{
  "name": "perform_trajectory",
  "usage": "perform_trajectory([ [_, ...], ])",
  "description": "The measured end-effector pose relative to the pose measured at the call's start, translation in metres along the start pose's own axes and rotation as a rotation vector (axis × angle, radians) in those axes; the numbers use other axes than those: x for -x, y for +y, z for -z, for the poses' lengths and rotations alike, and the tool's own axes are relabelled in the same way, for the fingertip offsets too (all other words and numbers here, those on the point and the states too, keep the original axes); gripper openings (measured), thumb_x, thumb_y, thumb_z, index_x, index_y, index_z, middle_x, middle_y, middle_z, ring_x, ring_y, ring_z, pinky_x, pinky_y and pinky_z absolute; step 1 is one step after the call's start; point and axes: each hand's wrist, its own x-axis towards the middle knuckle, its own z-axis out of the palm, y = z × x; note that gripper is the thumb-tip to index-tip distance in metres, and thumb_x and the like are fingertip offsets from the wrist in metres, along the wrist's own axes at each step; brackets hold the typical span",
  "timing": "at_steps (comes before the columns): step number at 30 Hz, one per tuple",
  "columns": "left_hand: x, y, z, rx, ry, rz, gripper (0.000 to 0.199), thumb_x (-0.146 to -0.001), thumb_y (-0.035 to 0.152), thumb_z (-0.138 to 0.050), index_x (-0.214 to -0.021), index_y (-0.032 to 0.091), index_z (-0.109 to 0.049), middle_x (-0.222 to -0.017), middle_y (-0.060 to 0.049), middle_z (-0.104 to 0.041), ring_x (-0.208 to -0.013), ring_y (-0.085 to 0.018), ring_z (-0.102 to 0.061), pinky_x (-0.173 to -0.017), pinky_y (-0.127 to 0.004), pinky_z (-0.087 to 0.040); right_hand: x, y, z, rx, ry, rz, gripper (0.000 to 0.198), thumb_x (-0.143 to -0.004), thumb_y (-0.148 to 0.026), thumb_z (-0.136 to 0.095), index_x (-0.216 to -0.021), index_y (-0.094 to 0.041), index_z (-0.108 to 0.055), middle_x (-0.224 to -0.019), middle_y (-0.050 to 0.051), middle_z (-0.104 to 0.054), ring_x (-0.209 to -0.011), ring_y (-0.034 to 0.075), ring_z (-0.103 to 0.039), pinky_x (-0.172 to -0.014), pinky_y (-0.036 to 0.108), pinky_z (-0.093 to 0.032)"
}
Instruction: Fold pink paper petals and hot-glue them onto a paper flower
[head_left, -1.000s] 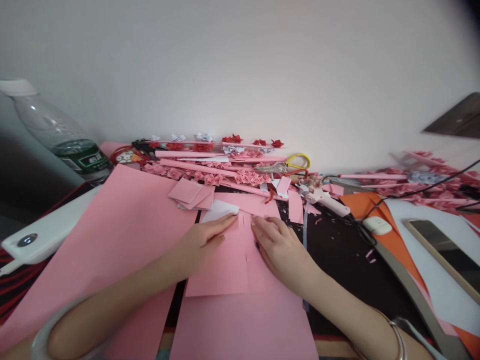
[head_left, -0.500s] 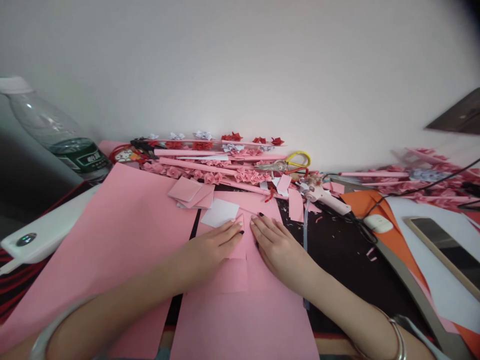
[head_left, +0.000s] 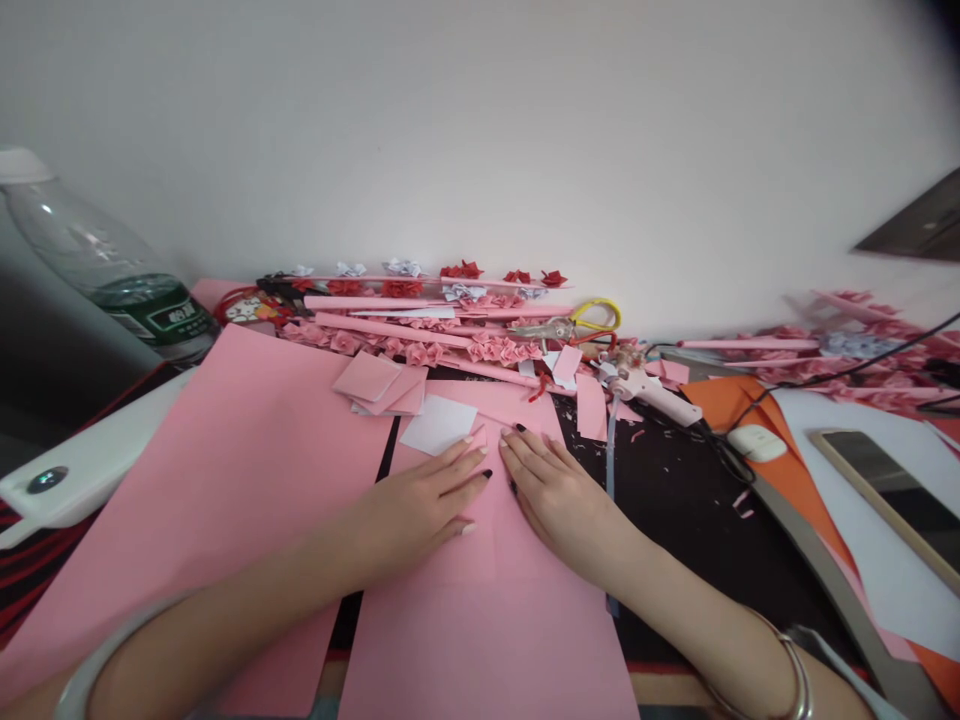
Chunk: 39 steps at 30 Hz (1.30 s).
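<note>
My left hand (head_left: 431,495) lies flat with its fingers spread, pressing on a piece of pink paper (head_left: 491,545) with a crease along it. This piece rests on a larger pink sheet (head_left: 487,650) at the front. My right hand (head_left: 555,490) is laid flat on the other side, fingers stretched out and resting on the pink paper. A small gap separates the two sets of fingertips. Just beyond my left fingertips lies a white paper square (head_left: 439,425). Behind it sits a small stack of pink paper squares (head_left: 379,382).
Paper flower stems (head_left: 427,330) lie along the wall with yellow-handled scissors (head_left: 559,325). A glue gun (head_left: 649,390) with a cord rests at right of them. A phone (head_left: 892,490) lies at far right; a bottle (head_left: 127,270) and a white device (head_left: 97,450) stand left.
My left hand's fingers have spread and its thumb has come into view over the pink paper. A flap that stood out beneath that hand now looks flatter. My right hand has barely moved.
</note>
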Motion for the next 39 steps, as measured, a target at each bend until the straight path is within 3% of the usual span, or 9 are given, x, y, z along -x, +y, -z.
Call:
perform_trajectory([
  [17,0.000,0.000,-0.002,-0.037,0.017,-0.043,0.035,-0.093,0.023,-0.039,-0.125,0.013,-0.051,-0.139,-0.012,-0.042,-0.135,-0.025,-0.025,-0.110,-0.040,-0.030,-0.006,-0.002,-0.004,-0.053,0.036,0.020,0.049,-0.086,-0.006,-0.037,-0.134,-0.005,-0.040,-0.140,0.018,-0.039,-0.129,0.025,-0.036,-0.104,0.044,-0.037],
  [23,-0.002,0.000,0.001,-0.042,0.005,-0.061,0.040,-0.091,0.020,-0.042,-0.130,0.012,-0.046,-0.142,-0.011,-0.037,-0.137,-0.024,-0.019,-0.113,-0.040,-0.024,-0.014,-0.001,-0.006,-0.151,0.043,0.043,0.059,-0.084,-0.005,-0.033,-0.142,-0.005,-0.023,-0.145,0.016,-0.031,-0.136,0.023,-0.022,-0.108,0.044,-0.028],
  [26,-0.003,0.000,0.003,-0.040,-0.003,-0.065,0.041,-0.092,0.020,-0.042,-0.132,0.012,-0.044,-0.143,-0.012,-0.036,-0.137,-0.024,-0.017,-0.113,-0.040,-0.023,-0.017,0.000,-0.004,-0.193,0.017,0.053,0.061,-0.082,-0.004,-0.033,-0.142,-0.004,-0.022,-0.146,0.016,-0.029,-0.137,0.023,-0.018,-0.109,0.044,-0.026],
  [32,0.000,-0.003,0.000,-0.019,-0.024,-0.059,0.037,-0.093,0.024,-0.040,-0.128,0.013,-0.048,-0.140,-0.011,-0.041,-0.136,-0.023,-0.021,-0.112,-0.038,-0.026,-0.020,0.005,-0.007,-0.299,0.037,0.000,0.067,-0.079,-0.006,-0.035,-0.143,-0.001,-0.013,-0.146,0.020,-0.027,-0.136,0.024,-0.021,-0.108,0.043,-0.028],
  [39,0.004,-0.006,-0.001,-0.028,-0.059,-0.028,0.048,-0.093,0.035,-0.041,-0.133,0.008,-0.039,-0.140,-0.013,-0.040,-0.135,-0.025,-0.023,-0.108,-0.037,-0.033,-0.019,0.007,-0.012,-0.366,0.062,-0.038,0.073,-0.076,-0.005,-0.037,-0.143,0.000,-0.009,-0.145,0.022,-0.026,-0.134,0.025,-0.026,-0.107,0.041,-0.032],
])
